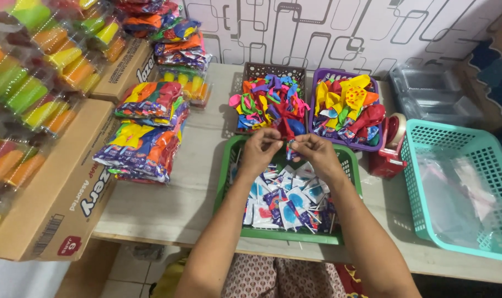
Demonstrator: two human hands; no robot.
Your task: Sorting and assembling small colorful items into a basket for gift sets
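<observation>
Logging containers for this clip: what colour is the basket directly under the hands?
Green basket, holding small wrapped packets; the head view shows it clearly.

1. Both forearms are bare from elbow to wrist; no sleeves, watch or bracelet show on them.
2. The left hand (260,150) and right hand (315,154) wear no gloves, and I can see no rings.
3. Across the lap lies a pinkish garment (275,278) printed with a small, dense dark pattern.
4. Beside it shows a bit of yellow-green cloth (168,278).
</observation>
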